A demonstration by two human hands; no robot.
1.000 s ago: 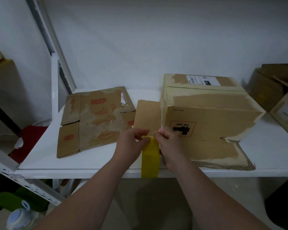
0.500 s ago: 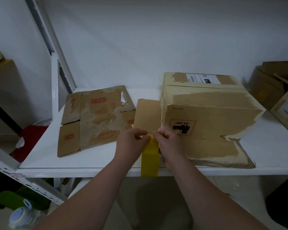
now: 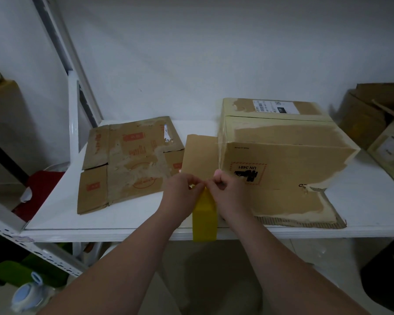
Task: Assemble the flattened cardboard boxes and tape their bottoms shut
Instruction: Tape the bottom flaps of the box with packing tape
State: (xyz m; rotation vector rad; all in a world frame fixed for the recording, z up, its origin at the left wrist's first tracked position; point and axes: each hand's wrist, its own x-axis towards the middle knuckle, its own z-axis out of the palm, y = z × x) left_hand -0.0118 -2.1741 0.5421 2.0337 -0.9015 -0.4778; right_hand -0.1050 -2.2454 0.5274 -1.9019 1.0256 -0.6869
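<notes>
A strip of yellow tape [image 3: 204, 219] hangs down over the front edge of the white shelf [image 3: 362, 201]. My left hand [image 3: 180, 192] and my right hand [image 3: 228, 189] both pinch its top end, fingertips close together. Just behind my hands stands an assembled brown cardboard box [image 3: 280, 164], its torn side flap [image 3: 201, 158] sticking out to the left. A flattened cardboard box [image 3: 125, 164] with red print lies on the shelf to the left.
More cardboard boxes [image 3: 378, 123] stand at the right end of the shelf. A white metal rack post [image 3: 73, 105] rises at the left. Below the shelf are a red object [image 3: 39, 189], green items and a roll of tape [image 3: 29, 294].
Both hands still pinch the tape's top end; they have shifted only slightly, staying in front of the box's left corner.
</notes>
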